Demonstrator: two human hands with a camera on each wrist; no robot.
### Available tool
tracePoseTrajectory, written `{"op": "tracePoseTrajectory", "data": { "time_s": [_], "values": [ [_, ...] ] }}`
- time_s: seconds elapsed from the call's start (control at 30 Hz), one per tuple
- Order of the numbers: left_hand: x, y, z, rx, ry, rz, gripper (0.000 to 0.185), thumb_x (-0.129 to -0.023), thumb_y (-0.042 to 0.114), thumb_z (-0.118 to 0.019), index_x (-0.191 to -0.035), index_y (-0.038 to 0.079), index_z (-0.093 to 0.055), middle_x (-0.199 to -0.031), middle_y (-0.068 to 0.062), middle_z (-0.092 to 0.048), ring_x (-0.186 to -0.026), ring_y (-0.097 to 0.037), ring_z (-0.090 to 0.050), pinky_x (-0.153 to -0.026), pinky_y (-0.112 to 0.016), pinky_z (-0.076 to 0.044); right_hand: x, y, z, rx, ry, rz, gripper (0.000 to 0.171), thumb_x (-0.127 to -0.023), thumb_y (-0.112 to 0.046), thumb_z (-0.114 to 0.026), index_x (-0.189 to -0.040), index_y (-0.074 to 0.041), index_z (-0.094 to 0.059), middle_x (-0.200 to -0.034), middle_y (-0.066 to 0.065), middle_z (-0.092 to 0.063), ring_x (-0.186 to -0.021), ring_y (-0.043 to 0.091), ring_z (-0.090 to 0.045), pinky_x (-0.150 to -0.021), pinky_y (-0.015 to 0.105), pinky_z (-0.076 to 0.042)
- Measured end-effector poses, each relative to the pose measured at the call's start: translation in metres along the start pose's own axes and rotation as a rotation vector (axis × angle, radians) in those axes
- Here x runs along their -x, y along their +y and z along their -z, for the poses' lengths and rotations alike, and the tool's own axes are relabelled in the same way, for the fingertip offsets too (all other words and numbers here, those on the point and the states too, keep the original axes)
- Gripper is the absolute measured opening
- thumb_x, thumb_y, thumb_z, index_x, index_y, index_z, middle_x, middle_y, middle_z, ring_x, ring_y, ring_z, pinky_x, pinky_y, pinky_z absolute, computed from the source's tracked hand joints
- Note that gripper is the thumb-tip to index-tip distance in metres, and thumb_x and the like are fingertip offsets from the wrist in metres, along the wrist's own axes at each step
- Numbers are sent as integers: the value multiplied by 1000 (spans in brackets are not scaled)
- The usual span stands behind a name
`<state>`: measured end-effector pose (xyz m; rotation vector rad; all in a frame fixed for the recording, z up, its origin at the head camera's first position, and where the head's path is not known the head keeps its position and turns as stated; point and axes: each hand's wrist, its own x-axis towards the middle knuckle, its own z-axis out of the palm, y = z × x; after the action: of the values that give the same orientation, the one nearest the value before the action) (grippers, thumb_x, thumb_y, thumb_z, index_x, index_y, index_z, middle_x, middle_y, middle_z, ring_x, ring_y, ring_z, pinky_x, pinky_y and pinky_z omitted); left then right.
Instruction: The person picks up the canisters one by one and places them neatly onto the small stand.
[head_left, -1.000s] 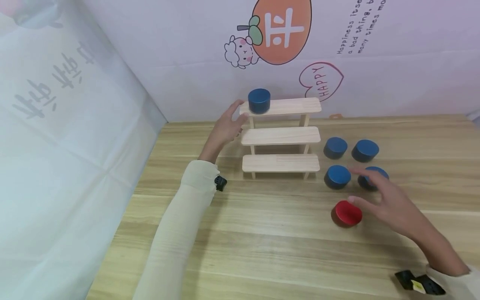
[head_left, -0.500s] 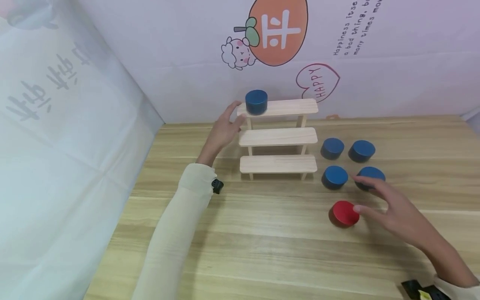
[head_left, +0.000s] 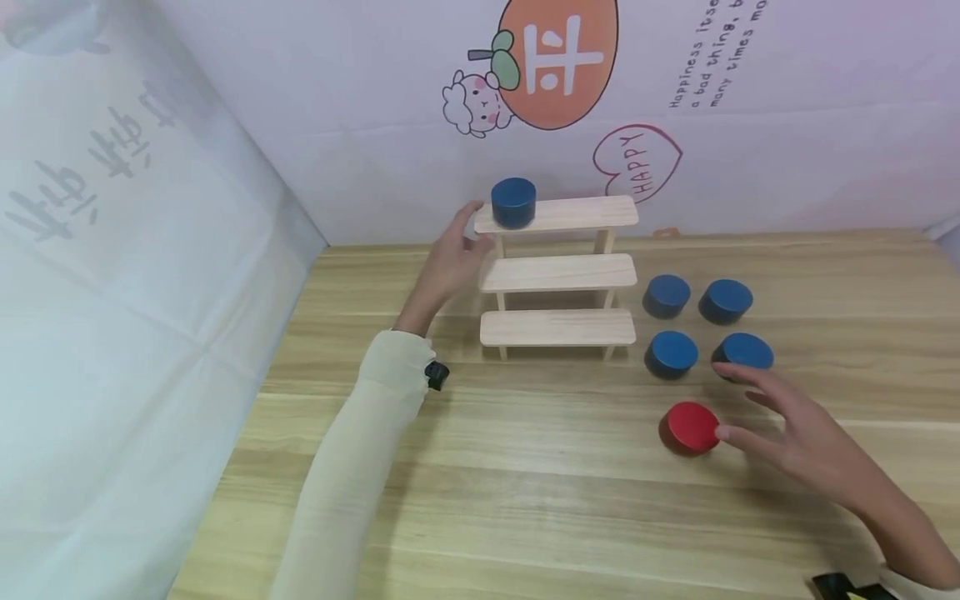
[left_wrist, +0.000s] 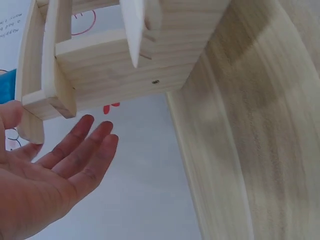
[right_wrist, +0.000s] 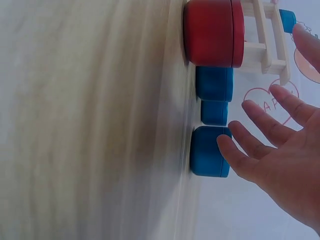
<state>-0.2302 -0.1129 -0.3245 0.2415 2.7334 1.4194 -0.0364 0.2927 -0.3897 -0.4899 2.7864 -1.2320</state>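
A three-step wooden display stand (head_left: pixel 558 272) bears a round blue lidded tin (head_left: pixel 513 204) on the left of its top step. My left hand (head_left: pixel 450 262) holds that step's left end between thumb and forefinger; the other fingers are loosely extended in the left wrist view. On the table's right side, my right hand (head_left: pixel 806 433) is spread over the tins and holds nothing. Its thumb tip comes right at the edge of a red lidded tin (head_left: pixel 692 427). Its forefinger overlaps the near edge of a blue tin (head_left: pixel 744 352) in the head view.
More blue tins, a near-left one (head_left: pixel 671 354), a far-left one (head_left: pixel 667 296) and a far-right one (head_left: pixel 725 301), stand right of the stand. A printed white cloth (head_left: pixel 375 167) hangs behind the wooden table (head_left: pixel 525 483), and another sheet (head_left: pixel 172 333) covers the left side.
My right hand has shifted slightly right and nearer to me, its thumb moving from above the red tin to its right edge. The left hand stays at the stand; the tins have not moved.
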Motion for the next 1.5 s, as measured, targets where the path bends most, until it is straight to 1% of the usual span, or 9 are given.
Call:
{"op": "tracePoseTrajectory", "data": {
  "time_s": [0.27, 0.5, 0.8, 1.03, 1.1, 1.2, 1.27, 1.33, 1.5],
  "values": [
    [-1, -10, 2, 55, -6, -39, 60, -104, 39, -50, -158, 27, -29, -118, -9, -65, -105, -24, -62, -81, -44, -50, 4, 4, 0, 7, 17, -9, 75, -86, -12, -81, -151, -12, -43, -145, 12, -45, -123, -8, -37, -89, 1, -28],
    [0, -10, 2, 60, -7, -40, 57, -105, 38, -48, -158, 27, -30, -114, -10, -67, -102, -23, -64, -81, -43, -49, 5, 6, -1, -3, 17, -14, 76, -85, -11, -81, -151, -12, -42, -145, 16, -45, -121, -11, -35, -89, 1, -27],
    [-1, -5, 4, 99, -22, -23, 54, -105, 35, -47, -157, 27, -33, -110, -9, -68, -101, -23, -65, -85, -42, -49, 7, 5, 1, 10, -8, -70, 78, -86, -15, -81, -152, -10, -39, -147, 21, -42, -122, 49, -43, -84, 0, -26],
    [-3, -5, 5, 117, -36, -11, 54, -105, 34, -48, -157, 27, -33, -113, -10, -68, -99, -21, -66, -86, -40, -50, 11, 9, 4, 13, -14, -110, 80, -86, -19, -82, -153, -12, -39, -148, 22, -41, -123, 54, -41, -82, 3, -29],
    [-3, -5, 5, 122, -36, -9, 54, -105, 34, -48, -157, 27, -33, -112, -10, -68, -99, -21, -66, -86, -40, -50, 12, 10, 4, 10, -22, -114, 82, -85, -21, -83, -154, -12, -38, -148, 23, -41, -123, 56, -41, -96, 19, -40],
    [-3, -5, 5, 127, -36, -7, 55, -105, 34, -48, -157, 27, -32, -112, -11, -67, -98, -22, -65, -83, -40, -51, 13, 14, 2, 9, -27, -106, 84, -83, -22, -84, -153, -14, -39, -148, 21, -41, -123, 58, -42, -97, 20, -40],
    [-3, -5, 5, 132, -38, -5, 55, -105, 34, -48, -157, 27, -32, -114, -12, -67, -98, -22, -65, -83, -39, -51, 14, 15, 1, 3, -29, -94, 85, -82, -20, -85, -153, -14, -39, -148, 21, -41, -123, 58, -41, -102, 20, -36],
    [-3, -5, 5, 137, -40, -2, 55, -105, 34, -48, -157, 27, -32, -118, -14, -66, -98, -22, -65, -83, -39, -51, 14, 17, 0, 5, -33, -79, 85, -81, -18, -86, -153, -13, -40, -148, 20, -42, -124, 55, -41, -88, 2, -25],
    [-3, -5, 4, 131, -40, 6, 54, -105, 35, -48, -157, 28, -31, -122, -13, -66, -98, -22, -65, -84, -40, -51, 12, 15, -2, 45, -55, -52, 87, -76, -18, -90, -149, -9, -43, -144, 21, -46, -124, 49, -41, -87, 0, -22]
  ]
}}
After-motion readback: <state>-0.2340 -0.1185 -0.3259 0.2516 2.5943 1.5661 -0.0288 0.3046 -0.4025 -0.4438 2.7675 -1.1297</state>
